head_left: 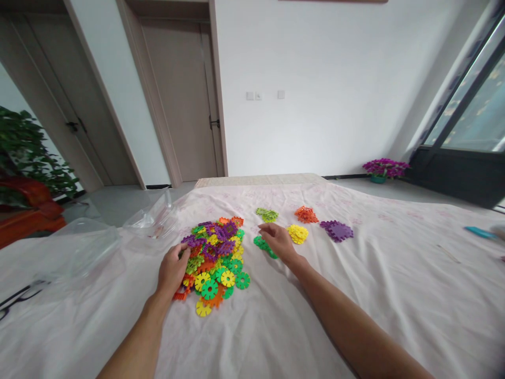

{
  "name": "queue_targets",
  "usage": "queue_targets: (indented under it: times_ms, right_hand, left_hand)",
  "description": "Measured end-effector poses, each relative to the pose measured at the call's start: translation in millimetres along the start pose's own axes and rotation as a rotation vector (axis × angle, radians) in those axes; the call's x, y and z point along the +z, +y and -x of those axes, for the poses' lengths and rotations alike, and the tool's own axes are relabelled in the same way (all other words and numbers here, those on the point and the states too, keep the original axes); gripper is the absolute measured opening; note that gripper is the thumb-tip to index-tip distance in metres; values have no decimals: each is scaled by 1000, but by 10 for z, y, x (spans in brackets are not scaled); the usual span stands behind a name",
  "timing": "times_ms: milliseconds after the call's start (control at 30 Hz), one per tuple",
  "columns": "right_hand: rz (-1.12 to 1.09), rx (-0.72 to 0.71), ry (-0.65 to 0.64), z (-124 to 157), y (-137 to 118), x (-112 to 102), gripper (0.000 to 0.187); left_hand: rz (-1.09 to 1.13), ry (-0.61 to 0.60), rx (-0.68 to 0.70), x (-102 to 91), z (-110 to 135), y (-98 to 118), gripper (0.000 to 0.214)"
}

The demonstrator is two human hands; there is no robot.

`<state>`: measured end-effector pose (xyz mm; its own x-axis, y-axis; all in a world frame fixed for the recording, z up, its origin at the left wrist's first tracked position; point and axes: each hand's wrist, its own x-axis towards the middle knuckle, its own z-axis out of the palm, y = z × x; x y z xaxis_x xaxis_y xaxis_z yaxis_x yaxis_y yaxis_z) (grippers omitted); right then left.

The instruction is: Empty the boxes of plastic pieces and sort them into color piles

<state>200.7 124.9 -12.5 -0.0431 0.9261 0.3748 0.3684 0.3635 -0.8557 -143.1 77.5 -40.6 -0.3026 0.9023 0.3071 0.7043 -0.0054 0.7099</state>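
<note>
A mixed pile of plastic snowflake discs [215,258] in green, yellow, orange and purple lies on the pale sheet [355,295]. My left hand [172,268] rests at the pile's left edge, fingers curled among purple and green discs. My right hand [277,239] lies over a small group of dark green discs [260,243], fingers bent, pinching something I cannot make out. Beyond it sit sorted groups: light green [267,214], orange [306,214], yellow [298,233] and purple [336,230].
Clear plastic bags [152,218] and a clear container [79,247] lie at the left. A teal object [479,232] sits at the far right edge. Doors, a potted plant [27,152] and purple flowers [384,168] stand beyond the bed.
</note>
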Motion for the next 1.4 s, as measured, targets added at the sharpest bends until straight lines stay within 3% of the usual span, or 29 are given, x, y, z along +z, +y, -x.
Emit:
queue_targets:
  times_ms: [167, 267, 400, 767, 1067, 1200, 1400]
  right_hand:
    - [275, -210, -322, 236, -311, 163, 16]
    - [396, -263, -416, 338, -408, 248, 19]
    - [536, -320, -427, 389, -405, 334, 39]
    - [429, -168, -423, 372, -306, 354, 18]
    - [604, -158, -393, 346, -351, 291, 34]
    - [638, -127, -343, 292, -355, 221, 38]
    - [605, 67, -283, 109, -385, -52, 49]
  left_hand:
    - [15, 5, 2, 2, -4, 7, 37]
    - [9, 11, 2, -4, 2, 24, 36]
    - [6, 10, 4, 0, 4, 12, 36]
    - [-8, 3, 4, -7, 9, 24, 34]
    - [-6, 16, 20, 13, -10, -21, 36]
    - [-4, 9, 22, 18, -18, -29, 36]
    - [8, 1, 13, 15, -14, -17, 35]
